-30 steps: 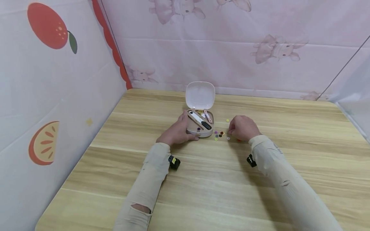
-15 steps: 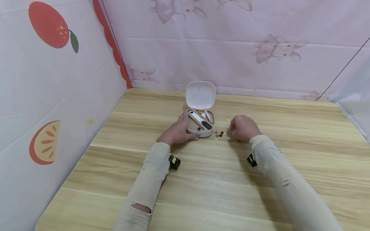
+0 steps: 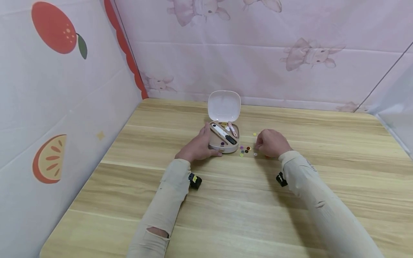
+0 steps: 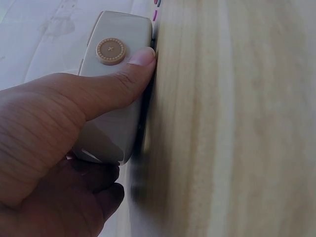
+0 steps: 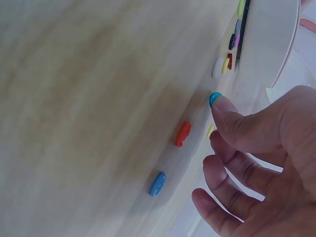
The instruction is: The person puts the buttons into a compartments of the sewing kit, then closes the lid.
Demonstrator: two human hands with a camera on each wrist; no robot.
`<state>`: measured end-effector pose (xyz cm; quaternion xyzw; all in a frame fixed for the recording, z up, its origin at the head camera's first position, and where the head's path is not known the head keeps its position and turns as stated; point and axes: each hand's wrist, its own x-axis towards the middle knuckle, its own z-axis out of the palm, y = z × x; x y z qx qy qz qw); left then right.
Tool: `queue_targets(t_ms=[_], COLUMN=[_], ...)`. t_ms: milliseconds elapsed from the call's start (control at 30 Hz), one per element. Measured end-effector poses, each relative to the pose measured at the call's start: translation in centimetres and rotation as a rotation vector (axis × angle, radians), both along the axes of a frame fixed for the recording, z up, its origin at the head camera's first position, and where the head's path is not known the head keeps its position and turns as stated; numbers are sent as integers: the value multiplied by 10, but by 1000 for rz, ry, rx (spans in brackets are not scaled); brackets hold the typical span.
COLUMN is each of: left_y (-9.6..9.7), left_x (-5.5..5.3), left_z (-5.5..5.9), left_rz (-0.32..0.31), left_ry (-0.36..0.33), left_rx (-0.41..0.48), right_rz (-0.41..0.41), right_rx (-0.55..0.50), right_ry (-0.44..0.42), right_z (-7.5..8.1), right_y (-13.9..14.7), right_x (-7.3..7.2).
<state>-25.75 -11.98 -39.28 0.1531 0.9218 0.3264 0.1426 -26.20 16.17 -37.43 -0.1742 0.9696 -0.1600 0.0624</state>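
Observation:
My left hand (image 3: 198,147) grips the near left side of a small white sewing box (image 3: 229,149). In the left wrist view its thumb lies on the front, just below a brown button-shaped clasp (image 4: 110,50). The lid (image 3: 224,105) stands raised; inside are a white-and-black tool (image 3: 222,134), a bundle of pink thread (image 3: 232,129) and a dark purple button (image 3: 222,143). Right of the box, my right hand (image 3: 272,142) is down at the table, pinching a teal button (image 5: 215,98) at the thumb tip. Its index fingertip is hidden behind the thumb.
Several small coloured buttons lie between box and right hand, among them a white button (image 5: 217,67). An orange-red button (image 5: 183,134) and a blue button (image 5: 158,184) lie near the right fingers. Farther back is a yellow button (image 3: 254,134). A printed curtain (image 3: 245,71) backs the wooden table (image 3: 226,215).

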Motion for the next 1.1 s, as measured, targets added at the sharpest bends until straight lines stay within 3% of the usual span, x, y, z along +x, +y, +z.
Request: queue_targets(t_ms=[600,1100], left_y=[1,-1], left_x=[-1,0], left_z=[1,0], left_rz=[-8,-6], left_ry=[9,2], left_rx=[5,3], right_rz=[7,25], right_rx=[-27,-60], right_ry=[-20,69], right_z=[4,19], right_y=[-1,-17], right_x=[-2,-3])
